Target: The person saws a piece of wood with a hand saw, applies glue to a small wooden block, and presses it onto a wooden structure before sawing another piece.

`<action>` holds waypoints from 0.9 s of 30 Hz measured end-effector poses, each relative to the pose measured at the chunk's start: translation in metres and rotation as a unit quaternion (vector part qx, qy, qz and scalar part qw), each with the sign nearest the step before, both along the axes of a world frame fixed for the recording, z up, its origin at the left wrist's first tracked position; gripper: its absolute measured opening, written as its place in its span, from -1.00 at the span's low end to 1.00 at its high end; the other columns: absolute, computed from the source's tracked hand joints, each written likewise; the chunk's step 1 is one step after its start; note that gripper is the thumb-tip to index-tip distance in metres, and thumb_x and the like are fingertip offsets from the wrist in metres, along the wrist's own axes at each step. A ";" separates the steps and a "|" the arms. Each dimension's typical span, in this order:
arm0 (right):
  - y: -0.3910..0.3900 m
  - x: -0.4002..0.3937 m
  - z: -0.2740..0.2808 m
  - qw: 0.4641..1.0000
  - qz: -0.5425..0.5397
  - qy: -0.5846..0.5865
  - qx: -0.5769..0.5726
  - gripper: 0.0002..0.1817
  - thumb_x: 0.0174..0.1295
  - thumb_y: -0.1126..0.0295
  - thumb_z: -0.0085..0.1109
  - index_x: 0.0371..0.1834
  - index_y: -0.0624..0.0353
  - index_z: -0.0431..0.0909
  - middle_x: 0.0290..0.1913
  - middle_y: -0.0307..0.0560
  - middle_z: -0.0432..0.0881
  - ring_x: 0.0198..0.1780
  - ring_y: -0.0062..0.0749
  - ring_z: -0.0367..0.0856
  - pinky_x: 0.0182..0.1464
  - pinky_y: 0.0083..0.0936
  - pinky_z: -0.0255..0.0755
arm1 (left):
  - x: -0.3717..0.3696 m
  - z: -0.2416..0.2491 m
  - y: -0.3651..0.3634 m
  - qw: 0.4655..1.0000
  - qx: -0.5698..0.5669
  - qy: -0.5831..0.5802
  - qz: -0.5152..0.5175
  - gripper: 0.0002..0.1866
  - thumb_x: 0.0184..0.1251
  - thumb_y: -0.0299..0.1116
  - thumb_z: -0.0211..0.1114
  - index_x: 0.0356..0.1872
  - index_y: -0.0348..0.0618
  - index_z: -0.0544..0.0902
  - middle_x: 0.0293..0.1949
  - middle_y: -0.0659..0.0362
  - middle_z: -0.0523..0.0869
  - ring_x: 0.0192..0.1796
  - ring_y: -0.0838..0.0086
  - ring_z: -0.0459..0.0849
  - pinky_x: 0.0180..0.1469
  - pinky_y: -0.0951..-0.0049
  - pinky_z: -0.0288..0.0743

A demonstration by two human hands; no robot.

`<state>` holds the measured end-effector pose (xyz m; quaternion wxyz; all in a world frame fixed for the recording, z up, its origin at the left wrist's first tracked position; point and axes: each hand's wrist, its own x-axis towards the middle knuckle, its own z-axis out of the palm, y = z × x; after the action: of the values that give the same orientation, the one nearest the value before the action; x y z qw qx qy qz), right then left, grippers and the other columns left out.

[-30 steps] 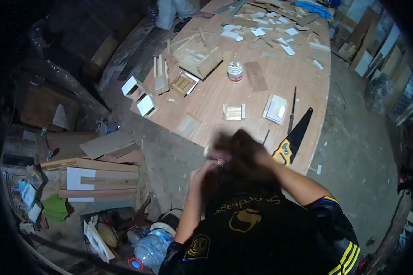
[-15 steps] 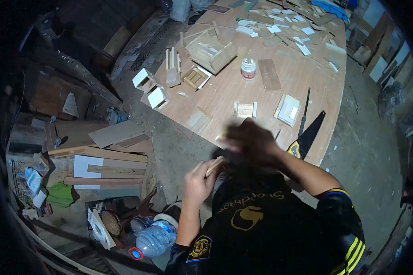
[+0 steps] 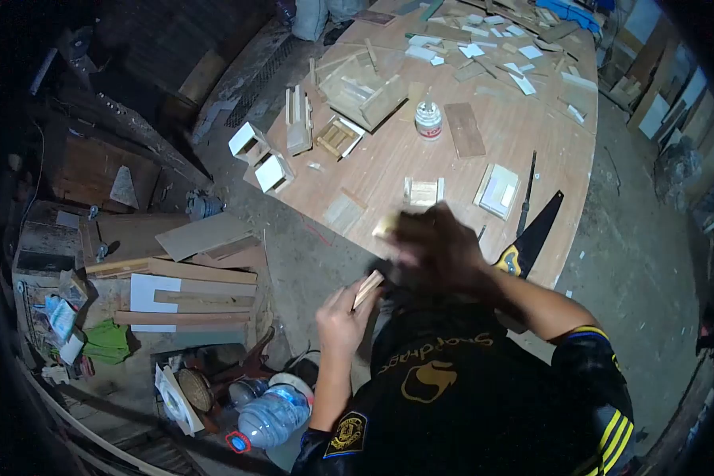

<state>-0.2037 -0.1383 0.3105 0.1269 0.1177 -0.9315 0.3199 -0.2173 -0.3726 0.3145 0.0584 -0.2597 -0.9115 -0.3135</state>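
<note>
- Wooden strip (image 3: 368, 288), short and pale, is pinched in the grip of the left hand (image 3: 340, 317), in front of the chest, off the bench (image 3: 484, 166).
- The right hand (image 3: 435, 247) is blurred above it, seemingly closed on a small pale block (image 3: 386, 227); I cannot tell for sure.
- Judging by the small frames (image 3: 423, 191) lying finished on the bench, the work is partway; this strip is not yet fitted.
- A handsaw (image 3: 531, 234) and glue jar (image 3: 428, 120) lie near; loose offcuts crowd the far end.
</note>
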 end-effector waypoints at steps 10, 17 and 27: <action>-0.030 0.026 -0.019 0.952 0.066 0.008 -0.297 -0.59 0.17 0.28 0.36 0.09 0.11 0.59 -0.16 0.03 0.68 -0.24 -0.10 0.69 -0.16 -0.28 0.55 | 0.009 0.006 -0.005 0.998 0.048 -0.021 0.027 -0.80 0.13 -0.34 0.49 -0.28 -0.23 0.74 -0.47 0.03 0.68 -0.47 0.22 0.66 -0.41 0.37 0.48; -0.028 0.037 0.022 0.973 0.098 0.104 -0.182 -0.54 0.20 0.27 0.32 0.21 -0.10 0.56 -0.05 -0.01 0.63 -0.16 -0.18 0.65 -0.13 -0.39 0.58 | 0.017 -0.005 -0.015 0.895 0.302 -0.327 0.013 -0.64 0.47 -0.19 0.22 -0.41 -0.31 0.66 -0.55 0.29 0.58 -0.58 0.66 0.45 -0.53 0.62 0.25; -0.009 0.018 0.006 0.991 -0.050 0.093 -0.084 -0.55 0.18 0.30 0.32 0.14 0.12 0.55 -0.12 0.04 0.67 -0.08 -0.12 0.71 -0.16 -0.30 0.62 | 0.025 0.011 -0.004 0.851 0.362 -0.378 0.038 -0.56 0.49 -0.07 0.18 -0.29 -0.37 0.65 -0.58 0.26 0.51 -0.60 0.66 0.38 -0.55 0.64 0.23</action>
<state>-0.1859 -0.1478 0.3167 0.2385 0.0891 -0.8900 0.3782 -0.1923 -0.3763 0.3251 -0.1885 -0.0470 -0.6945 -0.6928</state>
